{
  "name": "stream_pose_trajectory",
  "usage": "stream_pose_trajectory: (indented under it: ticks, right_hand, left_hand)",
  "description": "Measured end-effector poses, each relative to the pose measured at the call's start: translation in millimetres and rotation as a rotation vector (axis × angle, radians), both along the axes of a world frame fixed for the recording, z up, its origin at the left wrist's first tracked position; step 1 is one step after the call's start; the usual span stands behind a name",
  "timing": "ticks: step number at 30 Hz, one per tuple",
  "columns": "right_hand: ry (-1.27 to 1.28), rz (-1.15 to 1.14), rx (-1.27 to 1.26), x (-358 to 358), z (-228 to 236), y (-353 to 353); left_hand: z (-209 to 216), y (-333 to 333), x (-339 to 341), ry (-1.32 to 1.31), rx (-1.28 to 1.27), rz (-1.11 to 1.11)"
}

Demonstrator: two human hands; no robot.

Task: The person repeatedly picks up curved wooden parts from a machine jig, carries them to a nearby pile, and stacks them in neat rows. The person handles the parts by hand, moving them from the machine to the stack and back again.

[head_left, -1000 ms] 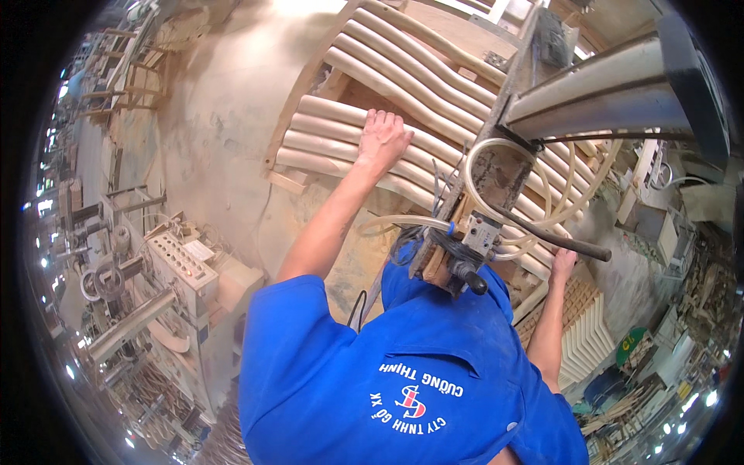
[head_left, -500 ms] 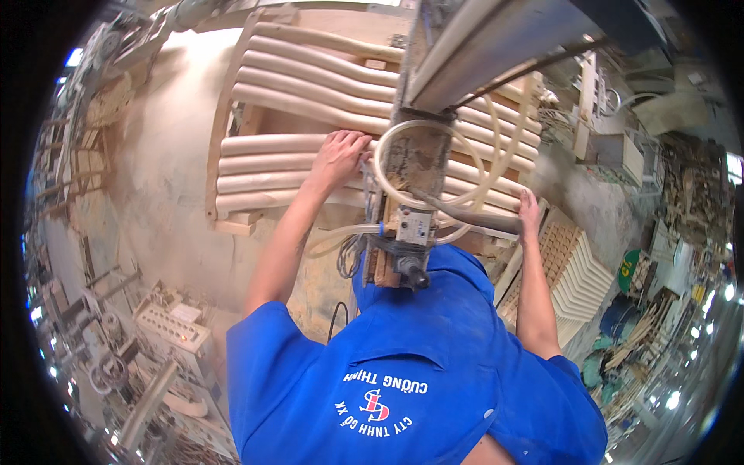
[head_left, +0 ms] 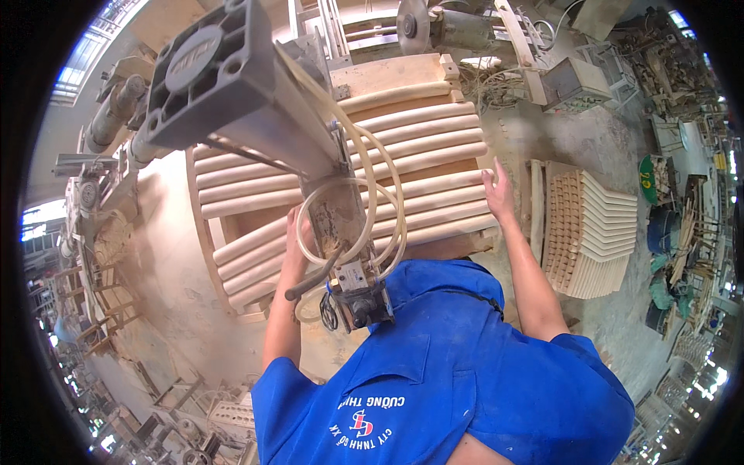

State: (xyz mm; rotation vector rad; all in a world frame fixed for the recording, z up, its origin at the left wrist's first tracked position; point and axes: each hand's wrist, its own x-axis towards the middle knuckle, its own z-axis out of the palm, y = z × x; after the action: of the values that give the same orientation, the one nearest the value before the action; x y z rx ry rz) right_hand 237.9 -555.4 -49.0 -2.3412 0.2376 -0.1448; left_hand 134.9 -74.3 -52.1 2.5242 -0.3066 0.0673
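Pale, gently curved wooden bars (head_left: 434, 203) lie side by side in two groups on a wooden base (head_left: 203, 225). My right hand (head_left: 500, 192) is at the right ends of the nearer group, thumb and fingers apart, with the thumb side close against a bar end. Across the left part of the nearer group reaches my left hand (head_left: 299, 232). Its fingers are mostly hidden by the machine arm and a looped hose, so their grip does not show. The farther group of bars (head_left: 418, 132) lies beyond a gap.
Overhead, a machine arm with a cylinder (head_left: 256, 93) blocks part of the bars. Clear hoses (head_left: 399, 209) loop from it near a valve block (head_left: 353, 277). At right stands a stack of angled wooden pieces (head_left: 604, 225). A round saw blade (head_left: 413, 27) shows at the far side.
The view has swung, so the machine arm now appears farther left. My right hand's fingers have spread at the bar ends. My left hand has gone partly behind the hose.
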Motion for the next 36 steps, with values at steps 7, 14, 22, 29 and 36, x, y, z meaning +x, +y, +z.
stream_pose_trajectory:
  ticks: [7, 14, 22, 29, 36]
  right_hand:
    - [-0.498, 0.438, 0.490, 88, 146, 173]
    - [-0.489, 0.740, -0.061, 191, 214, 273]
    - [-0.326, 0.898, -0.330, 192, 209, 319]
    - [-0.298, 0.657, 0.240, 182, 211, 314]
    - [0.063, 0.468, 1.268, 180, 170, 160]
  left_hand:
    - [38, -6, -18, 0.117, 0.229, 0.034]
    - [46, -25, 22, 0.083, 0.263, -0.031]
    - [50, -12, 0, 0.159, 0.316, 0.010]
    - [45, -7, -13, 0.150, 0.331, -0.024]
    - [32, 0, -12, 0.149, 0.269, 0.003]
